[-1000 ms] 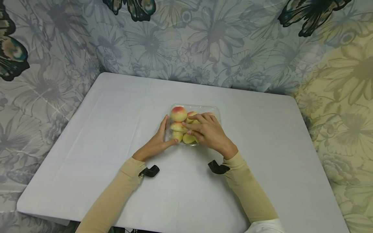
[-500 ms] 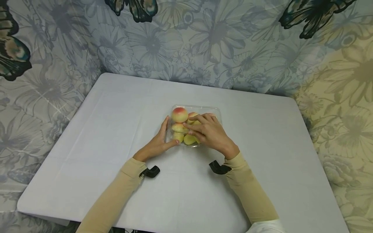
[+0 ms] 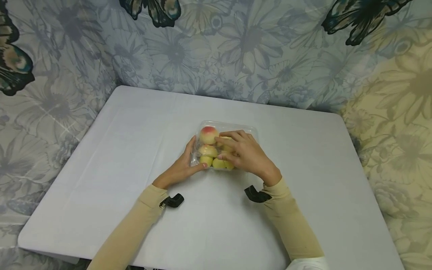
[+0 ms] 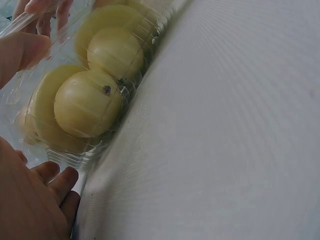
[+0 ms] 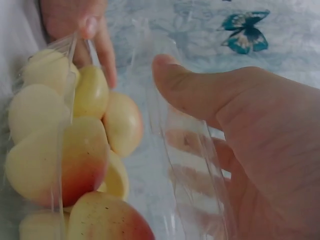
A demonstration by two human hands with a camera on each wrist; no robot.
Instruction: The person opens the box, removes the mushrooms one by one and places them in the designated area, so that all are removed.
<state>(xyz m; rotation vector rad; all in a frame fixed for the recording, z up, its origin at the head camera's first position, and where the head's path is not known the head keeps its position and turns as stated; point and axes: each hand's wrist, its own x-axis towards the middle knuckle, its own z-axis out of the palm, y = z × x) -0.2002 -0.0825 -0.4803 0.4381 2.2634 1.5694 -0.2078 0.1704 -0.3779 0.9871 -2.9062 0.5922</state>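
On the left, a butterfly marks the flower-patterned wall covering, beyond the white worktop. A tan left sleeve reaches in from the near edge, a black device at its wrist. The left hand holds the near-left corner of a clear plastic box, thumb at the near rim and fingers along the left wall. The box sits around the middle of the worktop, packed with yellow fruits. At its far left is a red-topped fruit; nearer lies a paler one, then a small yellow fruit by the left thumb. To the right, the right hand pinches a clear lid between thumb and fingers, the lid raised clear of the fruits. Farther right come the right sleeve and, high on the far wall, another butterfly
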